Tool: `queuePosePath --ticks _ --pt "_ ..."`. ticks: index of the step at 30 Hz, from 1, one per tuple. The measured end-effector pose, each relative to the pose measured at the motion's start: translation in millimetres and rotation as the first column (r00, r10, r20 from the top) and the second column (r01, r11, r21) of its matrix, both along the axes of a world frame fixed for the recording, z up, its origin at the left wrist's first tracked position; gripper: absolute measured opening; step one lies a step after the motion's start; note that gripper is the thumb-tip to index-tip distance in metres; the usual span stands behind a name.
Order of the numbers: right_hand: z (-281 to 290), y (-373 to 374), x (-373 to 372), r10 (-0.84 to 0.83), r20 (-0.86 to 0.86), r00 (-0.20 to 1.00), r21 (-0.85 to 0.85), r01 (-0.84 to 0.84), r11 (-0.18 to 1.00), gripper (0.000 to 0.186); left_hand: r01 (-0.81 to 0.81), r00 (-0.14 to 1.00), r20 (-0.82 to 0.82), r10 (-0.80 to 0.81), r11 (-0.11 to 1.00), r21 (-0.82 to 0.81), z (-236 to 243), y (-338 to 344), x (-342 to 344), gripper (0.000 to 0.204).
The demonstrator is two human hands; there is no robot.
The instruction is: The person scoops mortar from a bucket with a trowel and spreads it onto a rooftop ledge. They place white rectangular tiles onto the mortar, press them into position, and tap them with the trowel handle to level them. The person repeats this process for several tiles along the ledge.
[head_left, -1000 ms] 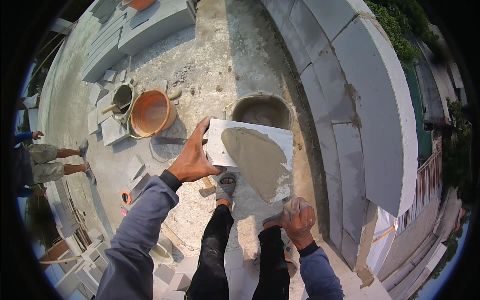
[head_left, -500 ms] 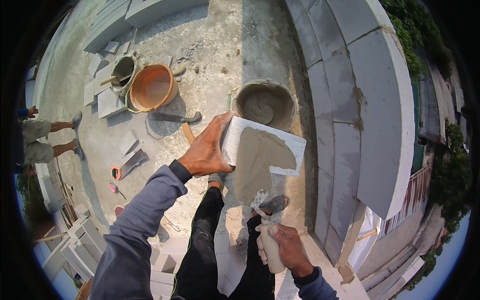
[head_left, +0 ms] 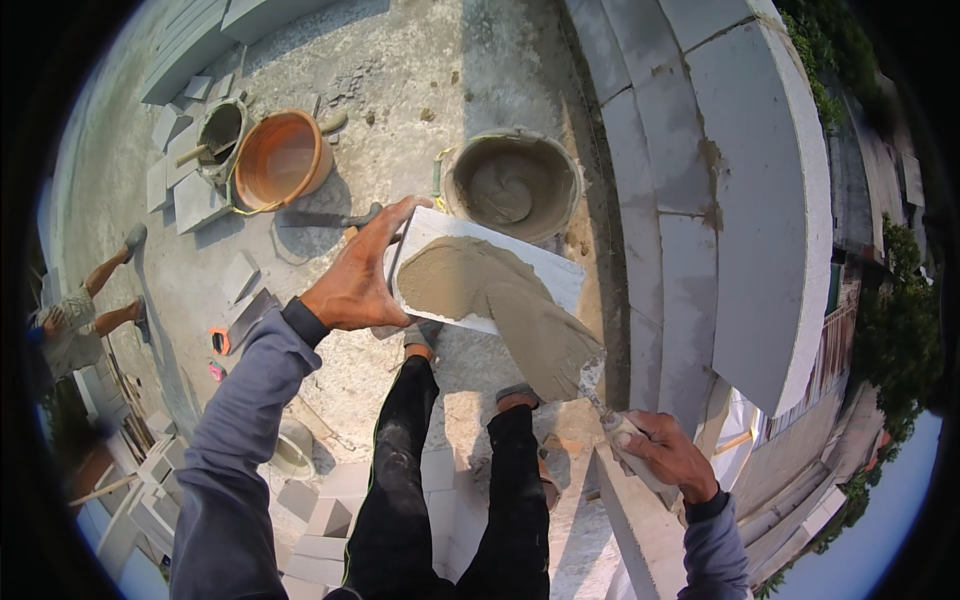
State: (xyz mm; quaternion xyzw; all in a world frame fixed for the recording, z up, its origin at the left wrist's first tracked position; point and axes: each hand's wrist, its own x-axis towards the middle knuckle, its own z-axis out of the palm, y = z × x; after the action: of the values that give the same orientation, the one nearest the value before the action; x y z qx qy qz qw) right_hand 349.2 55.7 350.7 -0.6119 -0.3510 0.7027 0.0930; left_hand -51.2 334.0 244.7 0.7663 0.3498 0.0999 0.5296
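Observation:
My left hand [head_left: 368,272] grips the left end of a white lightweight block [head_left: 565,276], holding it tilted above the floor. A layer of grey mortar [head_left: 440,272] coats much of its upper face. In my right hand [head_left: 665,450] is the handle of a trowel [head_left: 592,378]. The trowel's blade is covered with mortar and overlaps the block's near edge toward the right. Just beyond the block stands a bucket [head_left: 573,190] of wet mortar.
An orange bucket [head_left: 325,160] and a grey bucket [head_left: 238,112] stand at the far left near loose blocks [head_left: 200,203]. A handsaw [head_left: 248,320] lies on the floor. Along the right runs a block wall [head_left: 760,230]. Another person's legs [head_left: 115,310] show at far left.
The trowel has swung right and tilted, with my right hand now farther right and higher. Mortar now covers more of the block's left part. The block and my left hand sit farther left.

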Motion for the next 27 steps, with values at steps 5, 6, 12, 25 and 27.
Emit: queuePosePath --ticks 5,6,12,25,27 --pt "-68.1 4.1 51.4 0.085 0.193 0.977 -0.144 -0.058 0.988 0.036 0.083 0.994 -0.061 -0.087 0.994 -0.066 5.9 6.6 -31.3 0.134" --pt "-70.2 5.5 65.2 0.083 0.127 0.988 -0.171 -0.061 0.983 0.037 0.104 0.992 -0.069 -0.108 0.993 -0.049 8.5 5.4 -37.2 0.134" --pt "-29.2 -26.5 48.2 0.117 0.439 0.891 0.103 -0.180 0.978 0.044 0.135 0.974 -0.182 -0.134 0.991 -0.007 16.3 9.3 -64.1 0.133" --pt "-177.5 240.2 -94.5 0.119 0.511 0.851 0.859 -0.511 -0.036 0.061 0.211 0.971 -0.106 -0.215 0.976 -0.046 17.9 9.1 -71.9 0.126" --pt "-191.3 259.5 -118.7 0.138 0.485 0.864 0.874 -0.475 -0.100 0.059 0.224 0.966 -0.116 -0.230 0.973 -0.057 18.8 8.3 -71.6 0.125"
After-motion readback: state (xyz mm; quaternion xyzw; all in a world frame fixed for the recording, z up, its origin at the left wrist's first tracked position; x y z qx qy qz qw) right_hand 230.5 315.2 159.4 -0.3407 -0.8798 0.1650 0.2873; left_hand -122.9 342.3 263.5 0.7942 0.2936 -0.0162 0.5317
